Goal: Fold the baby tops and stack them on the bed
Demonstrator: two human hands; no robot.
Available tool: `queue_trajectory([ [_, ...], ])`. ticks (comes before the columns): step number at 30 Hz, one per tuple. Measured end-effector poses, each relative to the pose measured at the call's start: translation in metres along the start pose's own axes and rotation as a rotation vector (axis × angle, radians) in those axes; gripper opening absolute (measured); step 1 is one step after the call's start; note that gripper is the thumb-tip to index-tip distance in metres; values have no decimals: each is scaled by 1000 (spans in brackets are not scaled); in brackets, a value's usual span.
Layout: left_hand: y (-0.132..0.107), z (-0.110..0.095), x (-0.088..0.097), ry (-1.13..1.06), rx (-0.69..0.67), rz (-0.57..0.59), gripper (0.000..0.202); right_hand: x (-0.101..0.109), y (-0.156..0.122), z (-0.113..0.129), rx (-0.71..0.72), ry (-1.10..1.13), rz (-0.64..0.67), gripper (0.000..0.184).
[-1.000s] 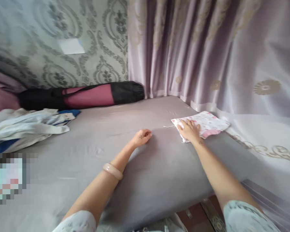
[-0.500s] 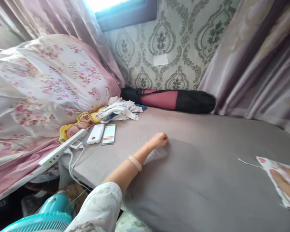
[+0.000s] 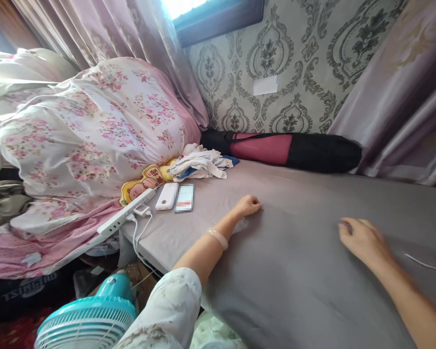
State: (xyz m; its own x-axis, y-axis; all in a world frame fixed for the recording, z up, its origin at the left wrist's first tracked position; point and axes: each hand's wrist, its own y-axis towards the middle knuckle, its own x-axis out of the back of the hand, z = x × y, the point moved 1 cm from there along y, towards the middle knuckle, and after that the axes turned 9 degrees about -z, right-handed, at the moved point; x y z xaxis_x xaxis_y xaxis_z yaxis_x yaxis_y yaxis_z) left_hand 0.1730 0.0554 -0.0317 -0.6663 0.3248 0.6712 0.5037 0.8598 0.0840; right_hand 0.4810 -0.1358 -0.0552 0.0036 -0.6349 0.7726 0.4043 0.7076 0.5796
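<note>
My left hand (image 3: 249, 205), its fingers curled closed, rests on the grey sheet (image 3: 294, 281) in the middle of the view. What lies inside those fingers, if anything, is hidden. A pale bangle (image 3: 218, 239) circles my left forearm. To the right, my right hand (image 3: 363, 240) hovers low over the sheet or touches it; I cannot tell which. Its fingers are loosely bent, thumb apart, with nothing seen between them. A thin white cord (image 3: 427, 263) lies right of my right forearm.
Left of my left hand are a phone (image 3: 184, 198), a white power bank (image 3: 166, 196) and a power strip (image 3: 125, 213) with cables. Crumpled clothes (image 3: 201, 164) and a long black-and-red bag (image 3: 261, 149) lie at the back. A turquoise fan (image 3: 89, 317) stands lower left.
My right hand has left the floral-patterned cloth item at the right edge and moved left over the sheet. That item is now out of view. My left hand stays closed; the view has shifted.
</note>
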Motion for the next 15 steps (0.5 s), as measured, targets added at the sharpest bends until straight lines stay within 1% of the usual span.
queue_trajectory([
  [2,1,1,6,-201,147,-34,17,-14,4,48,53,10,54,41],
  [4,2,2,14,-380,303,-84,17,-24,5,89,99,11,101,33],
  [5,2,4,19,-434,358,-116,16,-28,5,106,128,24,129,30],
  [7,3,9,33,-466,411,-201,16,-34,3,132,170,46,168,26],
  [10,4,24,61,-479,446,-370,16,-37,-3,152,212,50,208,24],
  [12,5,38,83,-495,463,-490,15,-37,-7,157,239,34,205,23],
  [15,7,59,118,-515,491,-655,12,-37,-11,158,260,25,175,22],
])
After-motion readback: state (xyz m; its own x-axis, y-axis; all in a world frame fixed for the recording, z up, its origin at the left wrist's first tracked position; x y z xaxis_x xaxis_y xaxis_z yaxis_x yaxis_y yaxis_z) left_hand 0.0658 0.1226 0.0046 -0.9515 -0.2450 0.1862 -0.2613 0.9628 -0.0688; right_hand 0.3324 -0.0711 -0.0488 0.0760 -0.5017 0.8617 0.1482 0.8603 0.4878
